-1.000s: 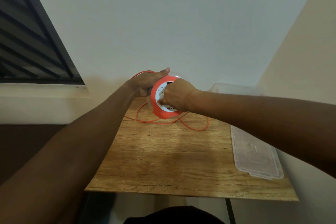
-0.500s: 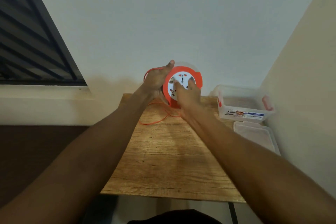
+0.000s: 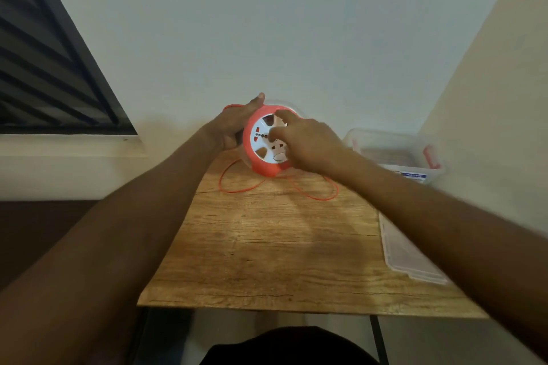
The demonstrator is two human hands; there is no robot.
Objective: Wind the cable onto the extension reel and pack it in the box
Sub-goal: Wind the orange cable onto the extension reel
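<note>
An orange extension reel (image 3: 258, 161) with a white socket face stands on edge at the far side of the wooden table (image 3: 267, 246). My left hand (image 3: 232, 124) grips its back and upper rim, thumb over the top. My right hand (image 3: 305, 142) has curled fingers on the white face, covering its right half. Loose loops of thin orange cable (image 3: 237, 187) lie on the table below the reel. A clear plastic box (image 3: 394, 154) with red clips sits at the far right.
The box's clear lid (image 3: 409, 252) lies flat along the table's right edge. Walls close in behind and to the right. A dark slatted window (image 3: 44, 68) is at the left. The near table edge sits above a dark shape.
My right hand has shifted round the reel's face from below to the right side. The loose cable loops lie differently on the table.
</note>
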